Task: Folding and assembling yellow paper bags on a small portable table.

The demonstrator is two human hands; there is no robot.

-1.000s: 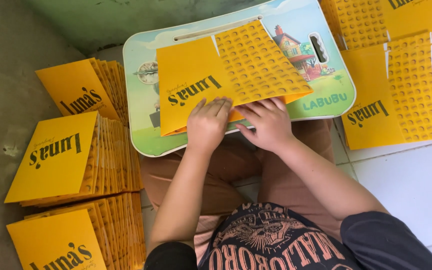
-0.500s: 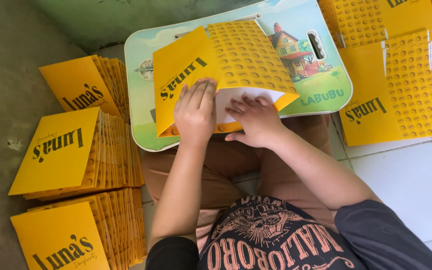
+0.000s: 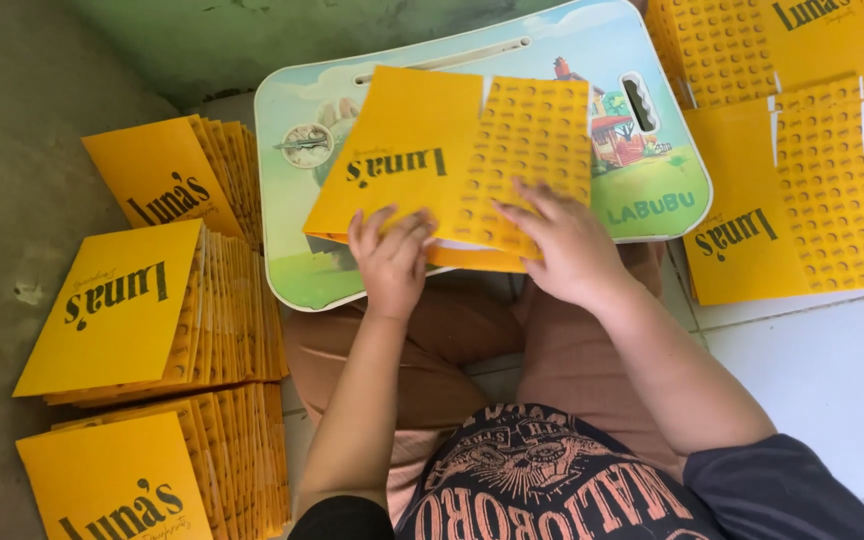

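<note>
Left hand and right hand press flat, fingers spread, gripping nothing, on the yellow sheet atop the lap tray.

Three fanned stacks of folded yellow cartons on the left: upper stack, middle stack, lower stack, apparently on grey concrete floor. Right side: flat yellow carton blanks with dotted panels on white tile floor. More blanks top right, partly cropped.
</note>
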